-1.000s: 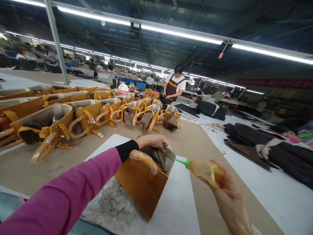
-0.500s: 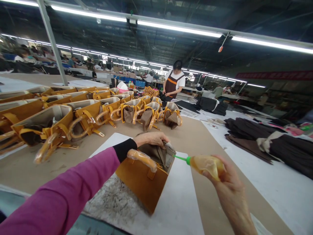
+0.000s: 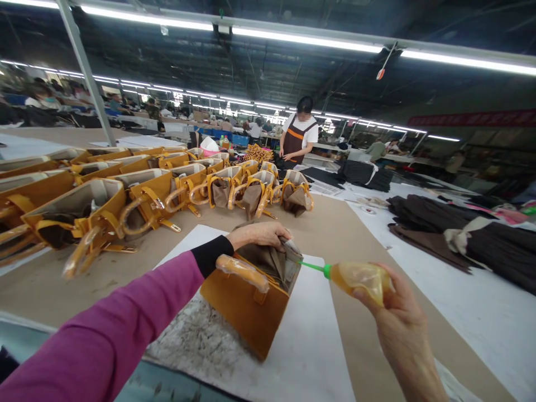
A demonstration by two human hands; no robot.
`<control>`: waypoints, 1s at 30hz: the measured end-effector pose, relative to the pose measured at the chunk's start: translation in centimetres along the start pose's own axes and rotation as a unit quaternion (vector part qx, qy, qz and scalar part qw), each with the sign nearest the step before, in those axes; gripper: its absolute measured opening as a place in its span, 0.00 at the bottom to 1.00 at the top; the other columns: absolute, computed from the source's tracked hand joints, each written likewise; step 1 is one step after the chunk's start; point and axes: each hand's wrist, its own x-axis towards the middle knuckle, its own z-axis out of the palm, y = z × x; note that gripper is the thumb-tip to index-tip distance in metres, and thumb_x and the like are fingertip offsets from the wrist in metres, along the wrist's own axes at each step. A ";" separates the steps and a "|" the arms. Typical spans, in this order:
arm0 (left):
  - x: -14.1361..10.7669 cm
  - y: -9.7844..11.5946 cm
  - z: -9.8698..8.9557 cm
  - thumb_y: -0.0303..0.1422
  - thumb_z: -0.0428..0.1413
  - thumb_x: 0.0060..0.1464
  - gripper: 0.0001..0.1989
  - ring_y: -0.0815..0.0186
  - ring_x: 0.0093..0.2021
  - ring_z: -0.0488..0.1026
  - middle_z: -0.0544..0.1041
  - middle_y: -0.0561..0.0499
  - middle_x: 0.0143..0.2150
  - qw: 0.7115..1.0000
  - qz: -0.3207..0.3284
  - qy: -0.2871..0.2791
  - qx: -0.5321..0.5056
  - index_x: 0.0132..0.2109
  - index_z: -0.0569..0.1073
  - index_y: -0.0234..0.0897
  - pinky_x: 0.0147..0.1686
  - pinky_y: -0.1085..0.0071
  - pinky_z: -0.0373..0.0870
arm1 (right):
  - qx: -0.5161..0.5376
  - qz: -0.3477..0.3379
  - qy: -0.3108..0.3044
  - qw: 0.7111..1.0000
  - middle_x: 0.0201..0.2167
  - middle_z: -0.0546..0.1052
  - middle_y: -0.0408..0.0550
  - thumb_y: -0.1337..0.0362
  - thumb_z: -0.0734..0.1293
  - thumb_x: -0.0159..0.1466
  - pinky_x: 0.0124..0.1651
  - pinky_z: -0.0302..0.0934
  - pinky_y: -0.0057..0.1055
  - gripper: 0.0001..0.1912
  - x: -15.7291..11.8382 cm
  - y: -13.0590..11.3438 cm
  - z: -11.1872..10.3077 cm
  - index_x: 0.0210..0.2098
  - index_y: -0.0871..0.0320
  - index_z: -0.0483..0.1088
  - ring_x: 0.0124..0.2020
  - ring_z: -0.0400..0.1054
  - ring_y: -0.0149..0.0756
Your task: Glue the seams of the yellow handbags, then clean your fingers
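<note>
A mustard-yellow handbag [image 3: 249, 310] with a plastic-wrapped handle [image 3: 243, 272] stands tilted on a white board [image 3: 312, 335]. My left hand [image 3: 268, 233] reaches over its top and is closed on the brown lining [image 3: 270, 261] near the bag's opening. On the right, my right hand [image 3: 400, 304] grips a soft squeeze bottle [image 3: 358, 277] of yellowish liquid. Its thin green nozzle [image 3: 314, 266] points left, and the tip is at the bag's upper right edge. Whether the tip touches the edge I cannot tell. The fingertips of my left hand are partly hidden by the lining.
Rows of similar yellow handbags [image 3: 146, 195] stand along the left and far side of the brown-covered table [image 3: 360, 234]. Tied dark fabric bundles [image 3: 444, 223] lie to the right. A co-worker [image 3: 298, 134] in an apron stands beyond the table. A metal post [image 3: 86, 72] rises at left.
The view has shifted slightly. My right hand and the bottle appear a little further right, with the nozzle tip still at the bag's edge. My left hand keeps its hold on the lining.
</note>
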 end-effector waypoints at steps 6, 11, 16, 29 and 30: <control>-0.3 0.5 -0.1 0.26 0.56 0.46 0.09 0.64 0.39 0.69 0.73 0.53 0.36 1.000 0.005 -0.001 0.014 0.37 0.75 0.33 0.42 0.74 0.63 | 0.039 0.015 -0.018 0.999 0.34 0.78 0.40 0.58 0.77 0.45 0.37 0.67 0.32 0.30 0.4 1.4 0.2 0.45 0.52 0.67 0.34 0.71 0.36; -0.5 0.8 0.0 0.25 0.55 0.45 0.10 0.64 0.38 0.69 0.73 0.53 0.37 1.000 0.007 -0.001 0.017 0.38 0.75 0.34 0.40 0.74 0.63 | 0.099 0.089 -0.005 0.991 0.34 0.77 0.42 0.59 0.78 0.43 0.35 0.70 0.35 0.31 0.1 2.5 -0.2 0.46 0.51 0.67 0.34 0.72 0.38; -0.8 1.4 -0.1 0.26 0.54 0.45 0.07 0.64 0.37 0.68 0.72 0.54 0.34 1.000 0.011 -0.003 0.018 0.35 0.74 0.33 0.37 0.75 0.62 | 0.124 0.126 -0.019 0.984 0.36 0.77 0.42 0.58 0.78 0.43 0.36 0.71 0.34 0.31 -0.3 3.0 -0.6 0.44 0.52 0.67 0.35 0.72 0.38; -1.0 1.7 0.0 0.25 0.55 0.45 0.06 0.66 0.34 0.66 0.70 0.54 0.31 1.000 0.013 0.002 0.009 0.33 0.73 0.33 0.34 0.74 0.59 | -0.040 0.086 0.001 0.996 0.30 0.80 0.43 0.54 0.78 0.38 0.36 0.67 0.30 0.33 -2.7 1.8 -0.3 0.42 0.54 0.69 0.32 0.72 0.38; -1.0 1.7 0.0 0.25 0.55 0.45 0.06 0.66 0.34 0.66 0.70 0.54 0.31 1.000 0.013 0.003 0.008 0.33 0.73 0.33 0.34 0.74 0.59 | -0.042 0.078 -0.009 0.996 0.31 0.80 0.43 0.54 0.78 0.39 0.36 0.67 0.29 0.32 -2.9 2.1 -0.4 0.43 0.53 0.69 0.32 0.72 0.38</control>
